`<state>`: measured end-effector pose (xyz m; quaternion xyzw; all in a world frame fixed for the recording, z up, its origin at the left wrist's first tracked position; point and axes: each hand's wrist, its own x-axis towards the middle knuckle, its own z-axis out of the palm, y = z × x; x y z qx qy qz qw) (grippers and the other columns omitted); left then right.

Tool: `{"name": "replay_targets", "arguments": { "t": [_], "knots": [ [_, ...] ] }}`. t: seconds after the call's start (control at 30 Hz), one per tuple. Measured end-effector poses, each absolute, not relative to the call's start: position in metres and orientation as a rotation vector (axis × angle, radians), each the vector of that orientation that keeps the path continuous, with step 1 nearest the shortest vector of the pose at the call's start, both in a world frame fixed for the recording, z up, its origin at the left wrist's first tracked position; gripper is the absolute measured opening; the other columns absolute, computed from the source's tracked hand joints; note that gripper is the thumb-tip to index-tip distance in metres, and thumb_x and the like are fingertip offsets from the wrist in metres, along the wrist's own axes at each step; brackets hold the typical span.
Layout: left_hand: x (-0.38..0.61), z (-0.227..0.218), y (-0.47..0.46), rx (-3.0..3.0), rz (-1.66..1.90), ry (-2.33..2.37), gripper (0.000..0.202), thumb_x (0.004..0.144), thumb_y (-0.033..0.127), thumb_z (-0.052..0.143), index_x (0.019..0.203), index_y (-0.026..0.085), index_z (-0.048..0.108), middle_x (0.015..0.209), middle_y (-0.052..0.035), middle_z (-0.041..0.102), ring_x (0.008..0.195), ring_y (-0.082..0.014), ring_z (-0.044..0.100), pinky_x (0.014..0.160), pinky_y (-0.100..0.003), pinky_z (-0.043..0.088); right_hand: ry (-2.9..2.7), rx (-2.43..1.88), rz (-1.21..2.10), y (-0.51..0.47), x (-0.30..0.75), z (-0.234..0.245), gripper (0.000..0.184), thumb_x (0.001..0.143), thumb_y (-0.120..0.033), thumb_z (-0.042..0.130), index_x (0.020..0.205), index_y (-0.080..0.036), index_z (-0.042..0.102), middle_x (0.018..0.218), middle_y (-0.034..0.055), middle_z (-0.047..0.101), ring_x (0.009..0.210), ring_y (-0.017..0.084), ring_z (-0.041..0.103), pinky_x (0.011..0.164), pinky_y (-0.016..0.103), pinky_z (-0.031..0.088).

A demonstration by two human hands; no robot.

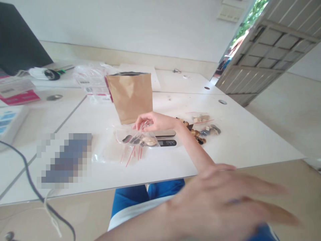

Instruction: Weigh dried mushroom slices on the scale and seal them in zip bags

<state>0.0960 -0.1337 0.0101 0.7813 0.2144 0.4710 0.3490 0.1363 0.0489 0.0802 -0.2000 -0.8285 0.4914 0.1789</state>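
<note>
My right hand (157, 122) reaches across to the left, its fingertips pinching the top of a clear zip bag (139, 140). Dark and pale dried pieces lie inside that bag, which rests over a flat kitchen scale (168, 143) with a dark display strip. In the foreground my left hand (225, 201) crosses toward the right, blurred, fingers stretched apart and nothing visible in them. Beyond my right wrist sit loose brown and yellowish dried pieces (194, 133). Beside them are a clear bag with dark pieces (212, 130) and another with pale pieces (201, 118).
An upright brown paper pouch (131, 97) stands behind the scale. Flat clear bags with red seal lines (112, 152) lie at its front left. Plastic-wrapped boxes (97, 90) stand further back. A cable (32, 180) hangs over the table's left front.
</note>
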Motion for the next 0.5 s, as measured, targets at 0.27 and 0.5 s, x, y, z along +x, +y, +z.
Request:
{"name": "replay_targets", "arguments": {
  "t": [0.27,0.5],
  "knots": [
    [-0.054,0.013,-0.068,1.685,1.711,1.338,0.048,0.082,0.03,0.062,0.128,0.028,0.048,0.137,-0.0069,0.049,0.129,-0.0247,0.043,0.106,-0.042,0.036,-1.954,-0.746,1.468,-0.001,0.181,0.063,0.008,0.083,-0.024,0.06,0.077,-0.02,0.056,0.125,0.0088,0.062,0.122,0.02,0.055,0.098,0.038,0.044],
    [-0.036,0.011,-0.035,1.39,1.353,1.138,0.031,0.079,0.049,0.062,0.081,0.019,0.066,0.083,-0.0071,0.069,0.082,-0.0208,0.065,0.077,-0.031,0.051,-1.523,-0.748,1.335,-0.023,0.166,0.026,0.015,0.083,-0.032,0.064,0.093,-0.024,0.055,0.14,0.0088,0.052,0.13,0.021,0.048,0.106,0.042,0.04]
  ]
}}
